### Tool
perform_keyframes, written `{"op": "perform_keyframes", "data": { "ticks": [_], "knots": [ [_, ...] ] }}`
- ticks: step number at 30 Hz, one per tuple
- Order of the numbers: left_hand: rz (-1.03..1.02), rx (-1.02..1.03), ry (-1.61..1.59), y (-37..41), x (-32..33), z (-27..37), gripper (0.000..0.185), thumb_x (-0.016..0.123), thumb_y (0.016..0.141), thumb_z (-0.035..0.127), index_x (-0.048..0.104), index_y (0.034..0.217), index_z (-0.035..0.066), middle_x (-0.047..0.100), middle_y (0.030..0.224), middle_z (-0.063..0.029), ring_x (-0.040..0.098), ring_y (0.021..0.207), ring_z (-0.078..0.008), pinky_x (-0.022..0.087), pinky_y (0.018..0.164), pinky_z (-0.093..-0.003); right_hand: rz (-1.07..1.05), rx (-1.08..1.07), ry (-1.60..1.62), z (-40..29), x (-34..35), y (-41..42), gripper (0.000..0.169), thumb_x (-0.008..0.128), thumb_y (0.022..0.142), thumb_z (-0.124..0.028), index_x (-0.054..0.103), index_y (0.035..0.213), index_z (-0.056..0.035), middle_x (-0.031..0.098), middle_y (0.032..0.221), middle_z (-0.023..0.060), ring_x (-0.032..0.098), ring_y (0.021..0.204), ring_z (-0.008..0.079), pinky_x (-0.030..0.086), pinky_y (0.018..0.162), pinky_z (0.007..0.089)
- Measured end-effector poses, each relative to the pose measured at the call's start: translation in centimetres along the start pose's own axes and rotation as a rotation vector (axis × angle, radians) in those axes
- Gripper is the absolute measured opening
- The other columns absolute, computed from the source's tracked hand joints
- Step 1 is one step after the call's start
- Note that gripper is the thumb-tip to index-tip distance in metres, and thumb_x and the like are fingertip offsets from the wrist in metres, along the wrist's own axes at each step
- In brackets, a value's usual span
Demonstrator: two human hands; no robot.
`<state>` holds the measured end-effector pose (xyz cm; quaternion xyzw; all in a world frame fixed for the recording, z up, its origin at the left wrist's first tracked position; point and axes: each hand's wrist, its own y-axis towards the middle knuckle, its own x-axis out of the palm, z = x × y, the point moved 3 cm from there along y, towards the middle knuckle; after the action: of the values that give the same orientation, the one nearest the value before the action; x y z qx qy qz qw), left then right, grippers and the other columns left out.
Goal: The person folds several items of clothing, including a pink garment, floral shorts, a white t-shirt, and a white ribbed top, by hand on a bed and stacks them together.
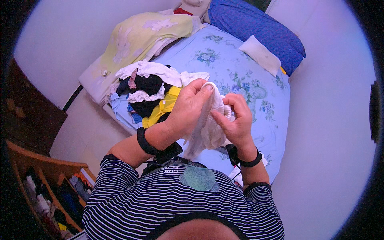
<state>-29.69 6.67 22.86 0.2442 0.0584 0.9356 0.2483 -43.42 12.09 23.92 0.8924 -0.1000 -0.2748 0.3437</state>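
Observation:
A small white knitted garment, perhaps a sock, hangs bunched between my two hands, above the bed. My left hand pinches its rolled upper edge between thumb and fingers. On the other side, my right hand holds a ribbed fold of the same cloth, thumb towards the left hand. Behind my left forearm lies a heap of mixed clothes: a white garment, black pieces and a yellow garment. The cloth's lower end hangs close to my striped shirt.
A blue flowered sheet covers the bed. A yellow blanket lies at the back left, a white pillow and a large blue bundle at the back right. Wooden compartments with clothes stand at the lower left. White walls flank the bed.

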Motion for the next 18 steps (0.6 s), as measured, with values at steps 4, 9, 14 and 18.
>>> {"op": "perform_keyframes", "data": {
  "ticks": [4, 9, 14, 18],
  "knots": [
    [-0.073, 0.05, 0.39, -0.1, -0.9, 0.2, 0.015, 0.05, 0.092, 0.018, 0.054, 0.09, 0.004, 0.053, 0.08, 0.0016, 0.049, 0.074, -0.0059, 0.042, 0.065, -0.0226, -0.058, 0.498, 0.5, 2.8, -0.4, -0.6, 0.011, 0.066, 0.08, -0.006, 0.06, 0.087, -0.001, 0.059, 0.085, 0.0016, 0.055, 0.077, 0.0094, 0.046, 0.07, 0.0231],
    [-0.34, -0.106, 0.726, -1.1, -2.3, 0.7, 0.018, 0.063, 0.081, 0.017, 0.059, 0.09, 0.002, 0.057, 0.078, -0.0005, 0.051, 0.074, -0.0067, 0.043, 0.066, -0.023, -0.132, 0.629, 0.758, 5.5, -0.9, -1.5, 0.009, 0.062, 0.082, -0.003, 0.06, 0.091, -0.0016, 0.06, 0.087, 0.0003, 0.055, 0.079, 0.0075, 0.045, 0.073, 0.0216],
    [-0.414, -0.24, 0.811, -1.4, -3.4, 1.0, 0.023, 0.067, 0.081, 0.021, 0.066, 0.091, 0.001, 0.064, 0.077, -0.0026, 0.055, 0.071, -0.0076, 0.046, 0.068, -0.0239, -0.171, 0.458, 0.635, 4.9, 0.2, -2.8, 0.01, 0.057, 0.08, 0.002, 0.061, 0.088, -0.0015, 0.057, 0.091, 0.0016, 0.054, 0.084, 0.0097, 0.043, 0.077, 0.0227],
    [-0.338, -0.428, 0.602, -1.8, -3.7, 0.8, 0.026, 0.067, 0.082, 0.021, 0.067, 0.093, -0.002, 0.064, 0.078, -0.0032, 0.056, 0.072, -0.0075, 0.046, 0.065, -0.0237, -0.245, 0.276, 0.462, 4.3, 1.6, -3.4, 0.012, 0.054, 0.078, 0.005, 0.063, 0.084, -0.0006, 0.056, 0.097, 0.0053, 0.054, 0.089, 0.0132, 0.043, 0.078, 0.0248]
  ]
}}
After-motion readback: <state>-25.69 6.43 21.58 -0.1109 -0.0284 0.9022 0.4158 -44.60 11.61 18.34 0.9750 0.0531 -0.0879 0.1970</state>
